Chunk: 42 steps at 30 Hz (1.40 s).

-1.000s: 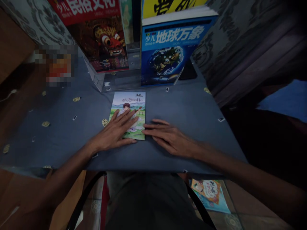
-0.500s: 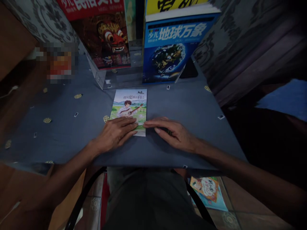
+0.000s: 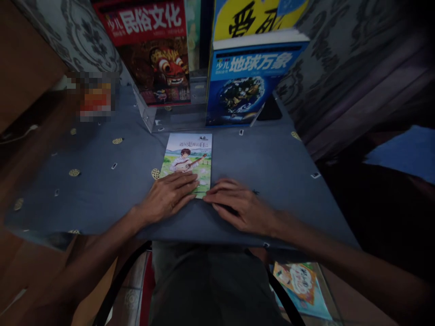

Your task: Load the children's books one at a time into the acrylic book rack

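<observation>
A small book (image 3: 186, 165) with a drawn guitar player on its cover lies closed on the cloth-covered table. Flat across its lower left part rests my left hand (image 3: 171, 194), fingers stretched out and covering some of the cover. My right hand (image 3: 243, 206) is at the book's lower right corner; its fingertips touch the corner, while the thumb sits a little apart below them. No grip on the book by the right hand is visible.
Behind the small book, a clear stand (image 3: 176, 118) holds a red-topped book (image 3: 154, 59) and a blue book (image 3: 241, 86). A yellow book (image 3: 261, 20) rises behind the blue one. A dark flat object (image 3: 270, 111) lies beside the stand. Below right is a colourful booklet (image 3: 302, 290).
My right hand has slid down along the book's right edge to its lower corner, its fingers more bent. My left hand stays on the cover. The whole view has shifted slightly.
</observation>
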{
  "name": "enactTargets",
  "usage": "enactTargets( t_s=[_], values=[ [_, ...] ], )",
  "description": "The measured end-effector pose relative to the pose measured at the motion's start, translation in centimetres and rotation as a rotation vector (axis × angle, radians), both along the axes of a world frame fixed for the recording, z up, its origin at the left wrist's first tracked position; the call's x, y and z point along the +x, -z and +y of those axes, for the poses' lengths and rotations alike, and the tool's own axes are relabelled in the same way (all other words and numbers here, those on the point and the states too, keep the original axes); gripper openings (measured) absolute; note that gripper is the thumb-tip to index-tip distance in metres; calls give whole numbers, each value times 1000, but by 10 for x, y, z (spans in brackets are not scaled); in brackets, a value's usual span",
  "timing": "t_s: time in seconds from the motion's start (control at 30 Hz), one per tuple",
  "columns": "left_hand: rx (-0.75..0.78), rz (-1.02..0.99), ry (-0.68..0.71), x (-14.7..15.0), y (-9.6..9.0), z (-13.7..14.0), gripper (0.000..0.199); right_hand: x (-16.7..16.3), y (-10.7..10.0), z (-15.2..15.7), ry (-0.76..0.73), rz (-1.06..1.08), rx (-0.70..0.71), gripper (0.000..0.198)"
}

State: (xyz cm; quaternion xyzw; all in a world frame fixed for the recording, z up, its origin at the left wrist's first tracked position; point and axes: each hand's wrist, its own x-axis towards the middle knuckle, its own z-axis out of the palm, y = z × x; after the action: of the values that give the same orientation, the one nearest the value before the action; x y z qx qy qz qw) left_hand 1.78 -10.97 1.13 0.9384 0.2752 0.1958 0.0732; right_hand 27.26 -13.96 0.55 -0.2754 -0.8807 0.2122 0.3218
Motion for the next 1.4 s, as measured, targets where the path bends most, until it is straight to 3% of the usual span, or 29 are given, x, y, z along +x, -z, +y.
enactTargets(
  t_s=[0.13, 0.27, 0.47, 0.67, 0.77, 0.97, 1.07, 1.23, 1.4],
  values=[
    [-5, 34, -48, -11, 2, 0, 36, -4, -4, 0, -4, -24, 68, 25],
    [-82, 114, -230, -32, 10, -1, 47, -7, -6, 1, -6, -26, 125, 24],
    [-152, 115, -384, -44, 20, -5, 55, -11, 1, 4, 67, -36, 76, 26],
    [-234, 60, -477, -33, 14, 14, 63, -15, 13, 31, 354, -314, 23, 39],
    [-297, -100, -489, -29, 13, 37, 60, -18, 20, 47, 418, -373, 17, 51],
    [-689, -723, -643, -22, 11, 81, 53, -26, 27, 55, 447, -337, 16, 54],
    [-844, -905, -743, -18, 6, 90, 59, -28, 27, 52, 463, -349, -14, 55],
    [-1028, -1012, -786, -20, -5, 99, 68, -26, 36, 54, 485, -303, 9, 53],
    [-1215, -867, -669, -26, -10, 106, 46, -21, 43, 55, 464, -260, 48, 54]
  ],
)
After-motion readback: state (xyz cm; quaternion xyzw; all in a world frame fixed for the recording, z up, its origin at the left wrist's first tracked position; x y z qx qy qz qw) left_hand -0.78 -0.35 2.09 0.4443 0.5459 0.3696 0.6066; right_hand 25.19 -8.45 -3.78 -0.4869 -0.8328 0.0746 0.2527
